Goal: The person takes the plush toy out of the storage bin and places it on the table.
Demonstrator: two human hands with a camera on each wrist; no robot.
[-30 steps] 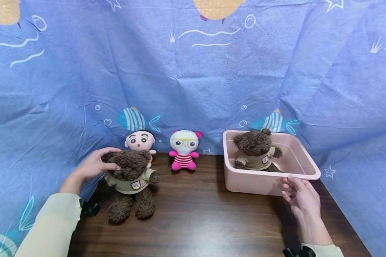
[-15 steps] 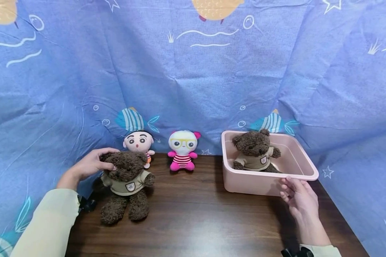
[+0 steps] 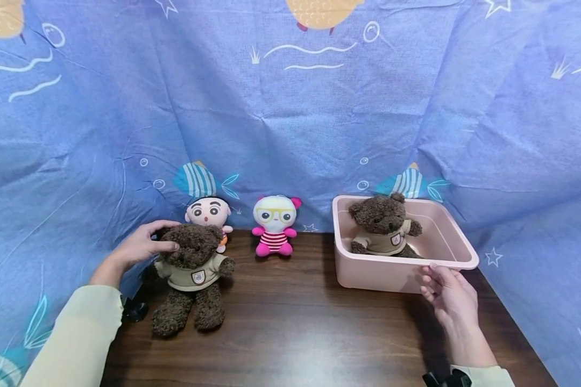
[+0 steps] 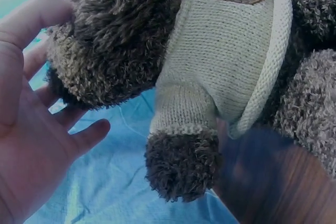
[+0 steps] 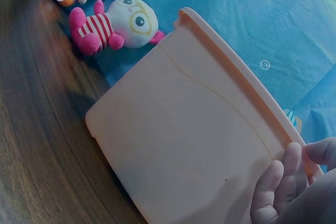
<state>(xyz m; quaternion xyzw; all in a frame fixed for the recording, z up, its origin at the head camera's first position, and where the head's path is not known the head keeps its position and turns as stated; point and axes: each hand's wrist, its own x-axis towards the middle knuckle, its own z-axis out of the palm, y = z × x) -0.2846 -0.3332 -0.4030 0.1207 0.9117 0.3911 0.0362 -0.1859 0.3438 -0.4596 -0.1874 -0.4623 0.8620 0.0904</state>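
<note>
My left hand holds a dark brown teddy bear by the side of its head, thumb across the front. The bear wears a beige knit sweater with a badge, and its legs hang toward the table. In the left wrist view the fingers spread behind the furry head. My right hand pinches the front rim of a pink plastic bin, thumb over the lip and fingers curled beneath. A second, matching bear sits inside the bin at its left, its lower body partly hidden by the front wall.
Behind the held bear sits a plush boy doll, partly covered by it. A pink and white panda doll with yellow glasses sits mid-table against the blue curtain. The dark wooden table spans the front.
My left hand and the held bear have shifted slightly left, with a small lift in the last half second. The right hand keeps its pinch on the bin's rim.
</note>
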